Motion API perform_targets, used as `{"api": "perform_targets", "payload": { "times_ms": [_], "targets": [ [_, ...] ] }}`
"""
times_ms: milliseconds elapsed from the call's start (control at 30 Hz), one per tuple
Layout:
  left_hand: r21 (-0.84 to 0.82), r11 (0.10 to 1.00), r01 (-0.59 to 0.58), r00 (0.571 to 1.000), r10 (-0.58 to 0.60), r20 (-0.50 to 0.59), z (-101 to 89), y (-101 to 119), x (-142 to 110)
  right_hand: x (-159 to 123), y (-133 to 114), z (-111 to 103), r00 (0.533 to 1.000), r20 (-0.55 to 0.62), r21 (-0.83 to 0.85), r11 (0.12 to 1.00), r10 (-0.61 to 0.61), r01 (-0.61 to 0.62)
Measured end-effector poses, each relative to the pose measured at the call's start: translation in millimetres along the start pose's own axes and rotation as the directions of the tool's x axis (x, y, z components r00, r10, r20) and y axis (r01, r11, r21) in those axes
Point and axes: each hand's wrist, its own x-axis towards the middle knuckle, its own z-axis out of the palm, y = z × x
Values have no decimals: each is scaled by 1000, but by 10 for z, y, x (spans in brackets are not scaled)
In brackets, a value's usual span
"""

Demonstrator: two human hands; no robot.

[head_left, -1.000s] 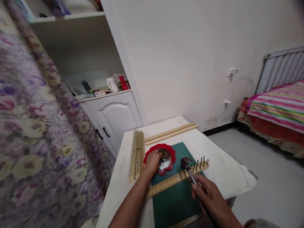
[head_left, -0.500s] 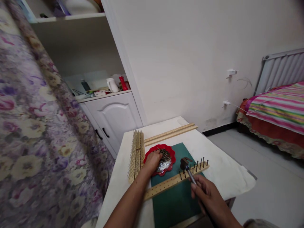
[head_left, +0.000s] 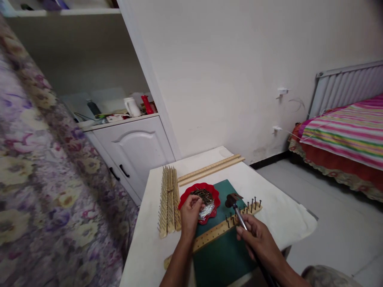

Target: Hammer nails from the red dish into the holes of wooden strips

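the person's left hand (head_left: 190, 207) and right hand (head_left: 259, 236) are both bare, and the left forearm (head_left: 178, 261) and the right forearm (head_left: 287, 274) are also uncovered where they are visible. at the lower right, a rounded piece of clothing (head_left: 327, 276) shows, greyish-brown with a blurred, mottled pattern.

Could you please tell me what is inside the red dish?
The red dish holds a heap of dark and silvery nails. The left hand hides part of its left side, so anything behind it cannot be seen.

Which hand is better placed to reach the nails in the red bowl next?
Likely the left hand: it is at the red bowl, close to the nails, while the right hand grips the hammer.
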Motion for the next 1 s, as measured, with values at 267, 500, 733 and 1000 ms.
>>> {"api": "perform_targets", "payload": {
  "times_ms": [267,500,733,1000],
  "targets": [
    [-447,820,358,923,-239,300,280,127,-703,109,41,101,999,-41,83,996,-22,26],
    [-282,925,256,897,-118,425,280,46,-894,70,21,148,999,35,138,990,14,-19],
    [106,963,-247,882,178,437,135,170,-996,-80,58,186,994,102,161,985,39,-55],
    [239,958,-162,965,103,241,111,-75,-735,-85,-50,64,1000,1,76,997,19,-19]
  ]
}}
